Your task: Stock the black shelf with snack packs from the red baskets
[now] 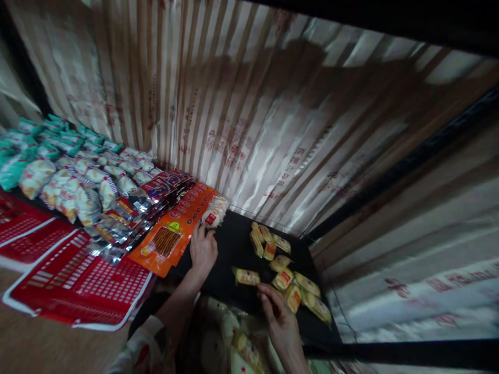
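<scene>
My left hand (pixel 202 250) rests on a black shelf surface (pixel 230 249), fingers curled against a small white snack pack with a red label (pixel 213 214). My right hand (pixel 277 314) reaches onto the same surface, fingertips pinched at a yellow snack pack (pixel 284 279). Several more yellow packs (pixel 268 241) lie scattered ahead of it, one (pixel 246 276) lying apart on the left.
Left of the black surface lie orange packets (pixel 171 236), silver and red packets (pixel 128 208), white round-snack bags (pixel 74 187), teal bags (pixel 58 135) and flat red bags (pixel 81 280). A striped plastic sheet (pixel 249 114) forms the back wall. An open bag of snacks (pixel 237 343) sits below my hands.
</scene>
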The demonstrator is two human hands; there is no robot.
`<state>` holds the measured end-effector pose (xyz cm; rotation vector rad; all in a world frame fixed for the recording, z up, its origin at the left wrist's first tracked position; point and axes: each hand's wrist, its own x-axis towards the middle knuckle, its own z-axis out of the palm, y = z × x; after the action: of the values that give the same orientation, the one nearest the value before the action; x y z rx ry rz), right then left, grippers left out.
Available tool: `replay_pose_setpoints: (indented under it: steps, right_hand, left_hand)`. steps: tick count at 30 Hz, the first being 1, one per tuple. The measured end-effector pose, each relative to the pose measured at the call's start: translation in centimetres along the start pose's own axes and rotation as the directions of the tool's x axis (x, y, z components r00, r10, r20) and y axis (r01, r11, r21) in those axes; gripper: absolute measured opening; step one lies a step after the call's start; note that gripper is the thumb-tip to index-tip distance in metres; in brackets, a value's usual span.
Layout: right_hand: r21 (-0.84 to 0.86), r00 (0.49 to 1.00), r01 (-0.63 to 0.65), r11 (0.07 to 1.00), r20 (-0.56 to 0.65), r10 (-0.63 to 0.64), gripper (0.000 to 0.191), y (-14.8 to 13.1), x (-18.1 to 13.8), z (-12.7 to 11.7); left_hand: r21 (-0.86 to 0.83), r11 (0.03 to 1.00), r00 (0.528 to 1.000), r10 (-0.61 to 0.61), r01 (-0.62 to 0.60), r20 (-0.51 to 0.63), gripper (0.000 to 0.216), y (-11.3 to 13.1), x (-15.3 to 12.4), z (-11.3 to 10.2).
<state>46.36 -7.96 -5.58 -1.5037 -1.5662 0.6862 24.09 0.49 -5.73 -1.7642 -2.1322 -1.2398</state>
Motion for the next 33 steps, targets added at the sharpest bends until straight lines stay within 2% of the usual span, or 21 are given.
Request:
replay_pose_setpoints:
  steps: [3,6,9,12,17,22,26,33]
  right_hand:
    - [0.122,0.986,-0.13,0.984,0.122,0.115,0.044,-1.2,-1.2,0.9]
    - [0.252,0.944,-0.251,0.935,0.279,0.178,0.052,-3.2,-1.4,3.6]
    - [0.371,0.913,-0.295,0.881,0.38,0.146,0.062,-4.9,-0.5,7.1]
    - [0.409,0.905,-0.238,0.881,0.424,0.048,0.066,-5.9,1.5,10.9]
    - [0.162,0.92,-0.055,0.985,0.391,-0.013,0.063,-6.7,5.6,16.4]
    - [-0.02,0.924,0.062,0.998,0.378,-0.05,0.06,-6.6,8.2,19.9]
    - [-0.064,0.926,0.108,0.992,0.37,-0.077,0.058,-6.3,8.6,21.1]
    - [-0.136,0.92,0.159,0.978,0.381,-0.096,0.058,-6.5,8.4,21.5]
  left_hand:
    - [0.045,0.995,0.994,-0.085,0.089,-0.073,0.026,-1.8,0.0,-0.7]
    - [0.103,0.977,0.979,-0.179,0.189,-0.098,0.027,-3.9,-0.2,-1.2]
    - [0.14,0.958,0.963,-0.23,0.249,-0.14,0.028,-5.5,-0.1,-1.9]
    - [0.168,0.952,0.957,-0.224,0.256,-0.185,0.031,-6.6,0.3,-2.7]
    - [0.2,0.955,0.963,-0.179,0.219,-0.202,0.037,-8.1,0.9,-2.8]
    - [0.209,0.958,0.978,-0.175,0.195,-0.112,0.042,-9.3,1.5,-1.9]
    - [0.227,0.954,0.981,-0.187,0.195,-0.057,0.042,-9.4,2.3,-1.6]
    - [0.305,0.939,0.983,-0.177,0.157,0.042,0.037,-9.6,3.1,-0.8]
